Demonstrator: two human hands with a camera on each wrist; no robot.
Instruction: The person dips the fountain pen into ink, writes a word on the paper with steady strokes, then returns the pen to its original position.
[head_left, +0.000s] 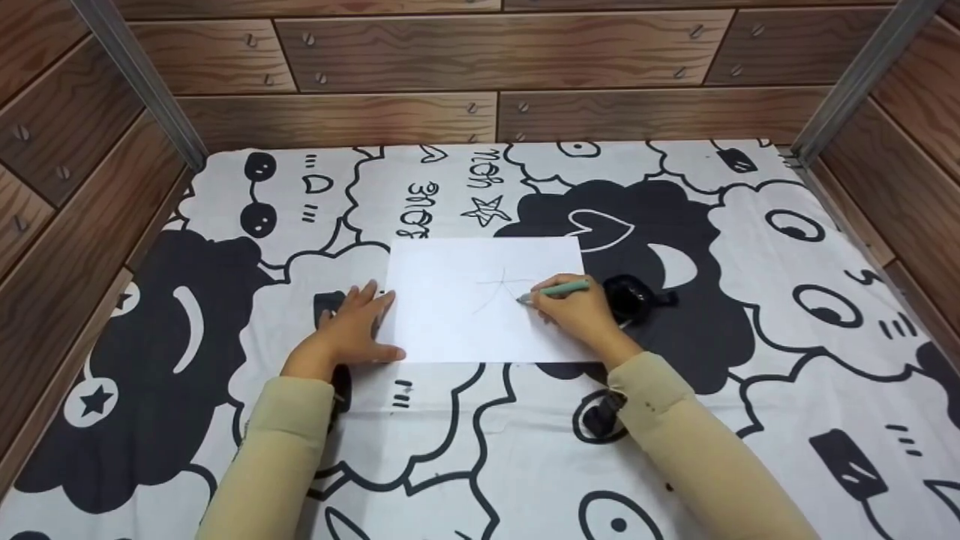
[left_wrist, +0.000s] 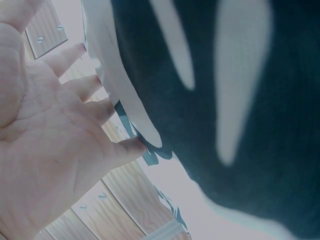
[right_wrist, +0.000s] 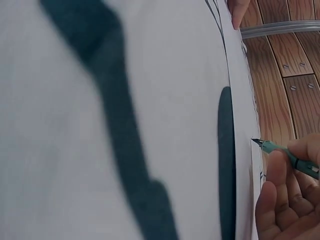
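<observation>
A white sheet of paper (head_left: pixel 442 315) lies on the patterned cloth, with a few thin strokes that cross and branch on its right half. My right hand (head_left: pixel 574 311) pinches a green fountain pen (head_left: pixel 562 288), its nib at the lower end of the right slanting stroke. In the right wrist view the pen (right_wrist: pixel 272 146) sits between thumb and fingers, its dark nib pointing at the paper. My left hand (head_left: pixel 351 334) rests at the paper's left edge, fingers spread and thumb on the lower left corner. The left wrist view shows its palm (left_wrist: pixel 55 145) with nothing held.
A black-and-white cartoon cloth (head_left: pixel 420 427) covers the table. Black straps with a bulky black device (head_left: pixel 628 298) show by the right wrist. Wood-plank-patterned panels (head_left: pixel 487 56) stand behind and at both sides, with grey metal posts (head_left: pixel 139 75) at the corners.
</observation>
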